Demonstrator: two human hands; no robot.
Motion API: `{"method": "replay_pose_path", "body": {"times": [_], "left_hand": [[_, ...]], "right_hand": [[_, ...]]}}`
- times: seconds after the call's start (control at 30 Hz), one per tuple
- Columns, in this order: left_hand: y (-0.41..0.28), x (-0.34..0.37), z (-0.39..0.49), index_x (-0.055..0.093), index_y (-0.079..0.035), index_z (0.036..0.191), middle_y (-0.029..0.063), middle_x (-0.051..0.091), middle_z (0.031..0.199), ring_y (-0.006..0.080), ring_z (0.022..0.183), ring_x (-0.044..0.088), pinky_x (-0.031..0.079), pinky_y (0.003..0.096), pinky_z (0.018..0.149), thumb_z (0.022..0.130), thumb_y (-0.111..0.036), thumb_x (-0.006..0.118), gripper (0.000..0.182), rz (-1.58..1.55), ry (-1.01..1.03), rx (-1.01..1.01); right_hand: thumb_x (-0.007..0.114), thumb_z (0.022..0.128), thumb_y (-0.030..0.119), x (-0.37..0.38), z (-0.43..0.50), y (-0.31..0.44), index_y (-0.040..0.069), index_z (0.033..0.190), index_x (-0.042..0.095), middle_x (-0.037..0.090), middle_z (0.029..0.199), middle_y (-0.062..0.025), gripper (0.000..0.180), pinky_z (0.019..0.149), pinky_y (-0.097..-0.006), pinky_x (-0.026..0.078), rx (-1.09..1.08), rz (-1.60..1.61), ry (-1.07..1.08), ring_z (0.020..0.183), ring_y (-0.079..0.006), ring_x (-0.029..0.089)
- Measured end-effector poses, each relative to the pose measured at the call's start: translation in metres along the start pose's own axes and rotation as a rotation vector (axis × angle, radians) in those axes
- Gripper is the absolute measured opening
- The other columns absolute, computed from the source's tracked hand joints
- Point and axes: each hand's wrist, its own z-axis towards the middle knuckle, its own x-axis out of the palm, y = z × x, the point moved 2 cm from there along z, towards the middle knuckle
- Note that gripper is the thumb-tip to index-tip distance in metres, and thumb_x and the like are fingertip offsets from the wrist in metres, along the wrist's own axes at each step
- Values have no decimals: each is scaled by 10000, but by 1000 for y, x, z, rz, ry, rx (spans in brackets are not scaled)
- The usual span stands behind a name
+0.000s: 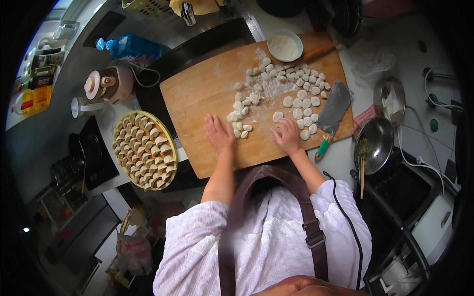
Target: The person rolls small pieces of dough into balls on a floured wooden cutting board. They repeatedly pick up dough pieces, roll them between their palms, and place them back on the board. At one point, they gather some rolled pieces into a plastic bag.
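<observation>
My left hand lies flat on the wooden board, palm down and holding nothing. Just right of it is a cluster of small, uncut-looking dough pieces. My right hand is bent at the fingers over the board, close behind a flattened dough round; what lies under its fingers is hidden. Several more flattened rounds sit to its right. Farther back, floury dough lumps spread across the board. A cleaver with a green handle rests at the board's right side.
A bowl of flour and a rolling pin occupy the board's far edge. Left stands a round tray of folded dumplings. On the right, a metal bowl holds greenish filling and chopsticks. A blue bottle lies back left.
</observation>
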Motion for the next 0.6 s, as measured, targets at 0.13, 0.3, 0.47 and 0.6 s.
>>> {"method": "replay_pose_path", "body": {"times": [0.13, 0.3, 0.47, 0.6], "left_hand": [[0, 1, -3, 381, -40, 1402, 162, 314, 1512, 314, 1423, 244, 167, 459, 1172, 891, -315, 527, 599, -4, -3, -6], [1, 1, 0, 380, -40, 1401, 164, 318, 1509, 313, 1421, 249, 168, 459, 1171, 894, -319, 523, 597, 44, 10, -6], [2, 1, -1, 374, -42, 1404, 160, 312, 1514, 308, 1425, 243, 173, 455, 1171, 891, -323, 523, 603, 23, 13, -7], [2, 1, -2, 367, -47, 1411, 156, 304, 1519, 302, 1428, 237, 171, 452, 1172, 887, -323, 525, 613, 15, 2, -1]], "right_hand": [[652, 824, 224, 13, 17, -2, 42, 1284, 476, 473, 1353, -158, 525, 1100, -458, 285, 150, -83, -79, 1320, -348, 369], [514, 904, 400, 56, 47, -5, 14, 1485, 205, 142, 1574, -170, 763, 1181, -469, 75, 98, -277, 159, 1465, -331, 85], [525, 910, 339, 47, 56, -25, 7, 1473, 236, 178, 1560, -175, 715, 1166, -514, 75, 269, -462, 120, 1459, -331, 97], [577, 877, 267, 31, 77, -25, 52, 1430, 352, 335, 1475, -148, 635, 1145, -500, 157, 207, -447, -44, 1401, -329, 224]]}}
